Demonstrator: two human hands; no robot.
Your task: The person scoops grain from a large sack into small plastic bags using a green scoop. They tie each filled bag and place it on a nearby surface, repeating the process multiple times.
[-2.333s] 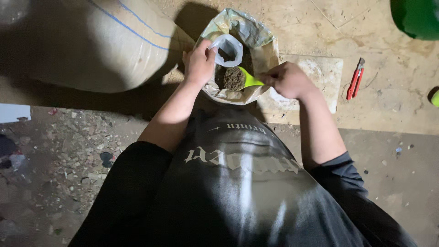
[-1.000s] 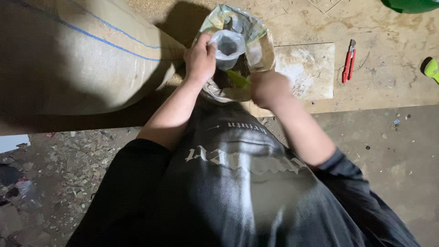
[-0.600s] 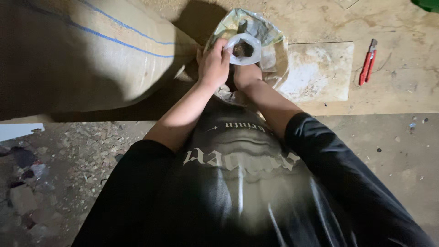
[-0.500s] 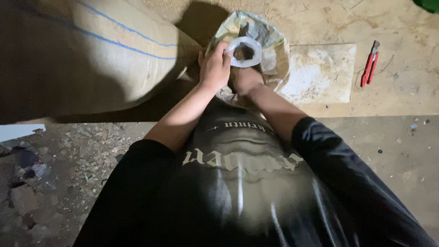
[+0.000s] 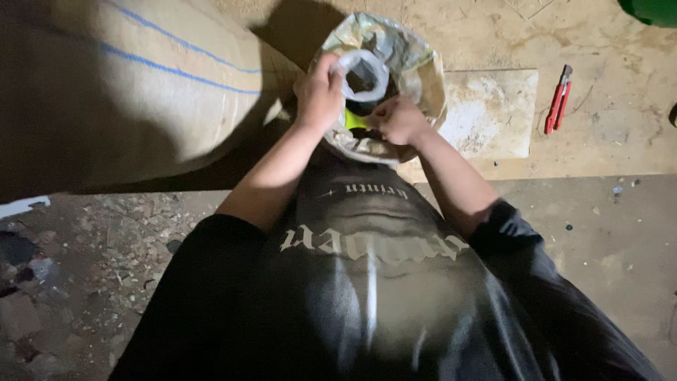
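Over the mouth of an open plastic sack [image 5: 416,63] that stands on the pale, scuffed floor [image 5: 606,148], both of the person's hands meet. Its crinkled rim is greenish and translucent, folded outward around a dark inside. The left hand [image 5: 319,95] has its fingers clenched on the edge of a small clear plastic bag [image 5: 365,73], holding its round mouth open above the sack; something dark shows inside the bag, though what it is cannot be told. The right hand [image 5: 398,118] sits just beside it, lower in the sack's mouth, fingers curled shut around the handle of a bright yellow-green scoop [image 5: 355,118], of which only a short piece shows between the two hands. To the left of the sack lies a large woven sack [image 5: 141,92], tan with thin blue stripes running along it, its near side in deep shadow. Just right of the plastic sack, a flat pale rectangular board [image 5: 493,113] rests on the floor, dusted white, and beyond it a red-handled tool [image 5: 558,100] lies well apart from the hands. Nearer the person, the floor turns darker and rough, strewn with small rubble [image 5: 84,261] at the left. A black shirt [image 5: 367,296] with pale lettering fills the lower view.
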